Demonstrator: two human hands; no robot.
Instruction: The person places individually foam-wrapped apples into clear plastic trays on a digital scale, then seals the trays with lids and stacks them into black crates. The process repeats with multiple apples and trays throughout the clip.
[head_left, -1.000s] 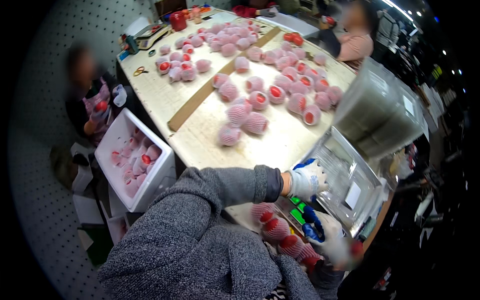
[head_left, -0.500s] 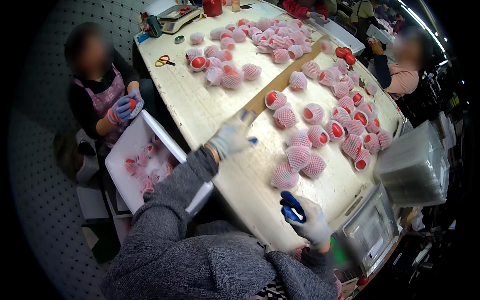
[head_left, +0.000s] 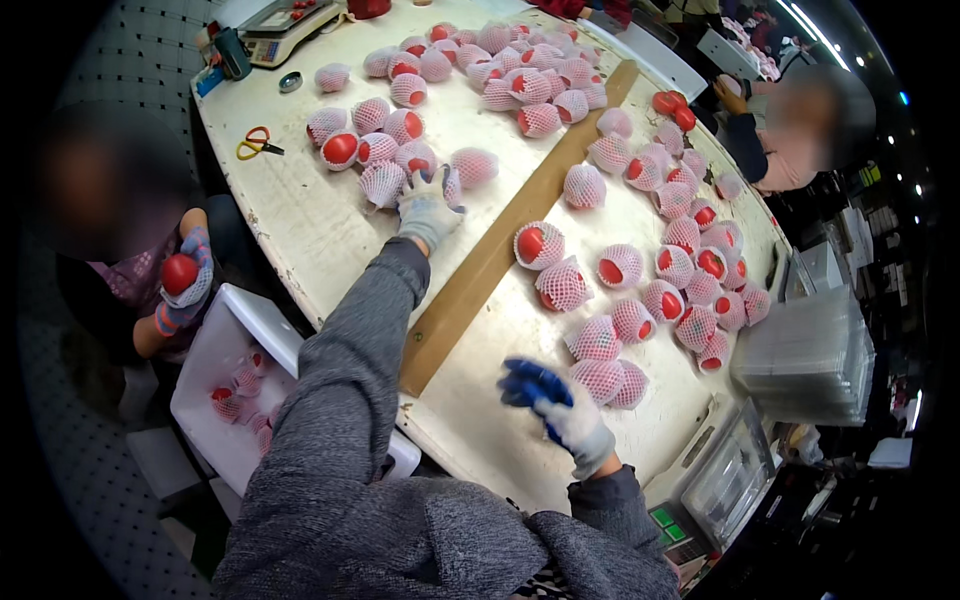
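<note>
My left hand point(head_left: 428, 208), in a pale glove, reaches across the table with its fingers apart. Its fingertips touch a cluster of tomatoes in pink foam nets; one netted tomato point(head_left: 415, 158) lies just beyond them. No firm hold shows. My right hand point(head_left: 560, 405), in a glove with a blue palm, hovers over the near table, open and holding nothing. Close to its right lies a netted tomato point(head_left: 598, 381). More netted tomatoes point(head_left: 690, 235) are scattered to the right of a brown strip point(head_left: 520, 225), and others point(head_left: 530, 85) lie at the far side.
A white foam box point(head_left: 190, 400) with netted tomatoes stands left of the table point(head_left: 290, 215). Scissors point(head_left: 260, 145), a tape roll point(head_left: 290, 82) and a scale point(head_left: 290, 35) lie far left. Clear plastic trays point(head_left: 805, 355) are stacked right. A co-worker's gloved hand point(head_left: 190, 285) holds a tomato; another person sits far right.
My left hand has moved forward, from above the brown strip to the tomato cluster left of it. My right hand has shifted left and forward. The view has turned slightly.
</note>
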